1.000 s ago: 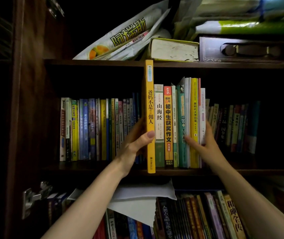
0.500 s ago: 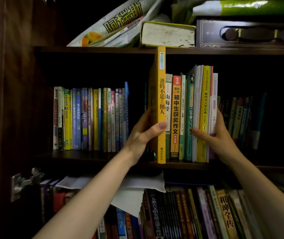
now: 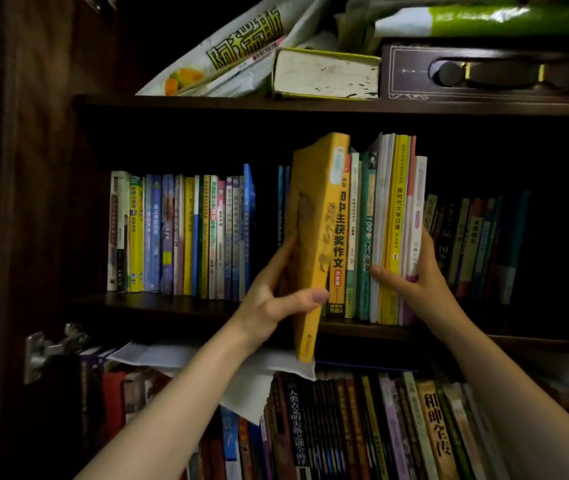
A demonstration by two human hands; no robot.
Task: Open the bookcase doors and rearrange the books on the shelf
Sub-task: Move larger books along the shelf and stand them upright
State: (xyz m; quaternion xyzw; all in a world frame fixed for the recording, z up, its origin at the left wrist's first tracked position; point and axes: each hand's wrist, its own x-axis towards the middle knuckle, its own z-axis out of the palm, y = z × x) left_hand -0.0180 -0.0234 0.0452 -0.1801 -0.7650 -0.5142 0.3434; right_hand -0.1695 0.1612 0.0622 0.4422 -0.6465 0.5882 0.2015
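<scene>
**Yellow book tilted out of the row**

We had the yellow book in our left hand, thumb across its front edge and fingers curled behind the cover, so the grip pinched it from both sides. It leaned with its top toward the row and its foot hanging past the lip of the shelf, which we judged suited drawing it free without dragging its neighbours.

Our right hand clasped the tall books just beside it, thumb in front and fingers wrapped round the far side. We took that hold as a brace, keeping the upright group from toppling into the gap at its left.

The doors were already open; a hinge showed at lower left. Rearranging was under way, we judged.
</scene>
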